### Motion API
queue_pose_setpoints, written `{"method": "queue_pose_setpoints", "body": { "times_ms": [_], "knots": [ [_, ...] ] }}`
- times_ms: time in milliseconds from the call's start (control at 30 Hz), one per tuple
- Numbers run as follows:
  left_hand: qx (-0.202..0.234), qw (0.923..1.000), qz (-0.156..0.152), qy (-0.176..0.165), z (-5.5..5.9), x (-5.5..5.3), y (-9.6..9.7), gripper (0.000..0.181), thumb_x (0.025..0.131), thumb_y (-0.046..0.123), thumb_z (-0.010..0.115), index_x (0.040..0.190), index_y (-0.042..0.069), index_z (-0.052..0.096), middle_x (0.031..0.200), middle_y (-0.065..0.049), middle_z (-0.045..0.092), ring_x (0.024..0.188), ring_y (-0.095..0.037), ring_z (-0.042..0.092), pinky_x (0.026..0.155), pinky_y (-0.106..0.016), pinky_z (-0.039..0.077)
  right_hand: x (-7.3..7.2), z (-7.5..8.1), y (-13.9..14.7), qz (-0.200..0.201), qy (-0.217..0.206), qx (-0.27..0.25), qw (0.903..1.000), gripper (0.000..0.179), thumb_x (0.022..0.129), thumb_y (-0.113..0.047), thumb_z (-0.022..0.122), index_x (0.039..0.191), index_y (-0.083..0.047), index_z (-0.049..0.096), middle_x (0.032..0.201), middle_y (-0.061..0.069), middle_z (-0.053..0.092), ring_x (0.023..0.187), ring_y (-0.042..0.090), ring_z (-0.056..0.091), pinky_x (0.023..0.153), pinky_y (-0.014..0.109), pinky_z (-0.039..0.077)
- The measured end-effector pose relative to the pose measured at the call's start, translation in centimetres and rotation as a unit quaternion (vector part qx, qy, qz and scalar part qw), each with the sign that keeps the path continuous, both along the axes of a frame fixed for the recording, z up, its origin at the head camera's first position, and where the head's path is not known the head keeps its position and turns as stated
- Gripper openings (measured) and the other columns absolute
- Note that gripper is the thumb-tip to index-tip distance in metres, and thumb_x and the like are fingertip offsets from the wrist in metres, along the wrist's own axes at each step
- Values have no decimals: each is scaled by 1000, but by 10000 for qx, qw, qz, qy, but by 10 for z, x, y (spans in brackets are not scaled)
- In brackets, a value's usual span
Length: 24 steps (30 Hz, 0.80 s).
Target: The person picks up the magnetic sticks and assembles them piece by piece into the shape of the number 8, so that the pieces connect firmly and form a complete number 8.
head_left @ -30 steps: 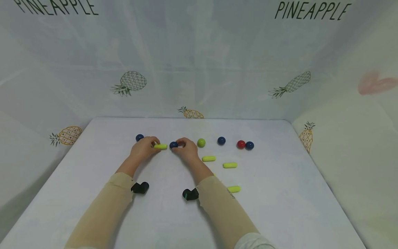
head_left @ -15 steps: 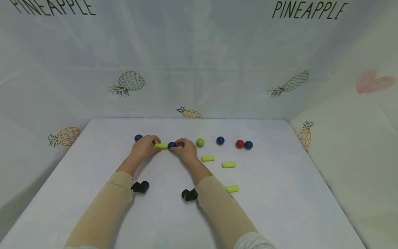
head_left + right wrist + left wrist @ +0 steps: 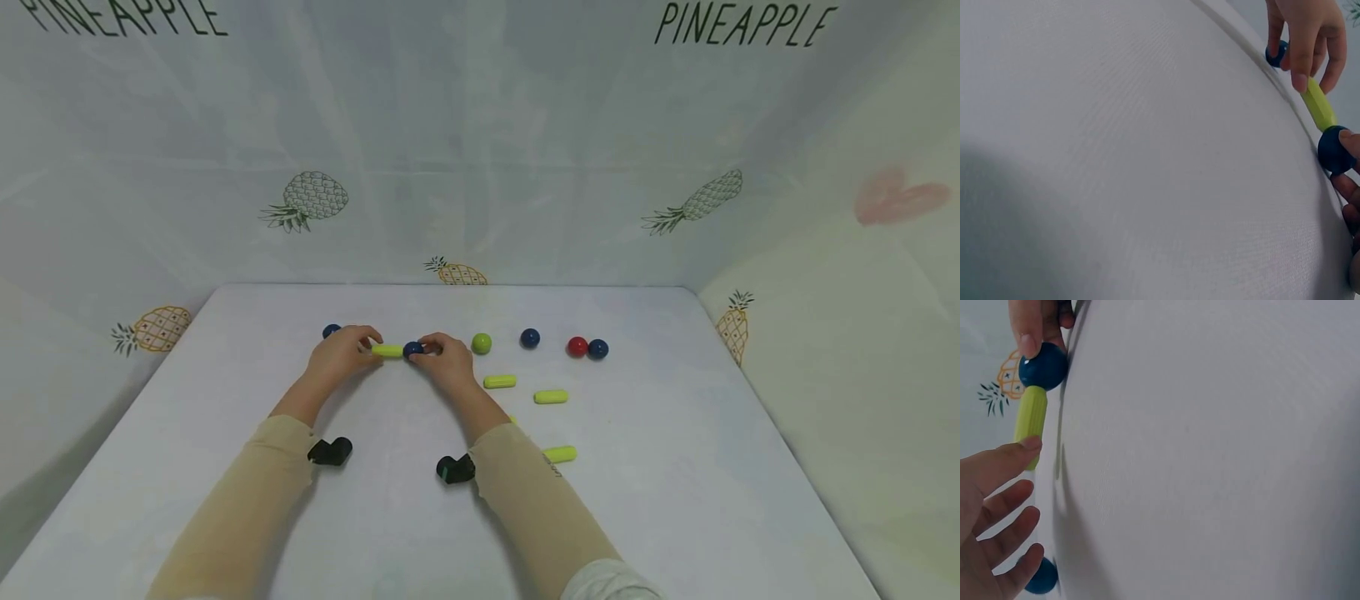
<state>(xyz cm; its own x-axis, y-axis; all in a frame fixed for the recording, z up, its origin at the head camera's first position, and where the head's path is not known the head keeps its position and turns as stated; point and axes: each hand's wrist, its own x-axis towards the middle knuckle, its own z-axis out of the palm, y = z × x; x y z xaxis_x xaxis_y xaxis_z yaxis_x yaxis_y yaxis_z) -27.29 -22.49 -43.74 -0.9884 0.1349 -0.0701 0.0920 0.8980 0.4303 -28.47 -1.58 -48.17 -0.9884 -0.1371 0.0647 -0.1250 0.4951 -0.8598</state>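
Note:
My left hand (image 3: 339, 358) pinches a yellow-green rod (image 3: 387, 352) near its left end. At the rod's right end sits a dark blue ball (image 3: 412, 350), touching it. My right hand (image 3: 448, 363) pinches this ball between thumb and fingers. In the left wrist view the thumb lies on the ribbed rod (image 3: 1032, 415), whose upper end meets the blue ball (image 3: 1044, 365). A second blue ball (image 3: 332, 331) lies behind the left hand, partly hidden by it. Whether the rod is inserted in the ball cannot be made out.
Right of the hands lie a green ball (image 3: 482, 343), a blue ball (image 3: 529, 337), and a red ball (image 3: 577, 347) against another blue ball (image 3: 597, 349). Several loose rods (image 3: 551, 397) lie nearer, some partly hidden by the right arm. A patterned cloth (image 3: 480, 167) rises behind the white table (image 3: 675, 500).
The gap between rod and blue ball has closed; the two now touch end to end. The left forearm has shifted slightly left. Other balls and rods stay in place.

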Motion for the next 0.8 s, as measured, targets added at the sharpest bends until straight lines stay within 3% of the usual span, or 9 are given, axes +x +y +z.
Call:
{"method": "queue_pose_setpoints", "body": {
  "times_ms": [333,600,800],
  "knots": [
    [-105,9999,-10,132,5,11,-22,37,86,22,76,119,10,64,109,-14,64,100,-32,60,80,-47,48,2,1,0,2,-58,-8,10000,33,82,-29,80,111,-15,71,93,-6,68,87,13,56,79,30,44],
    [141,9986,19,514,5,16,-42,33,85,18,76,115,7,65,102,-13,65,95,-32,60,75,-46,48,3,3,-1,-33,-100,9,9999,33,82,-28,80,111,-15,71,94,-6,68,88,13,55,80,31,44],
    [262,9985,167,451,5,16,-55,36,85,20,76,116,6,64,101,-13,62,94,-33,58,73,-44,46,2,1,-1,11,-98,58,9999,34,82,-28,80,112,-15,71,94,-6,69,89,14,55,81,31,43]
  ]
}}
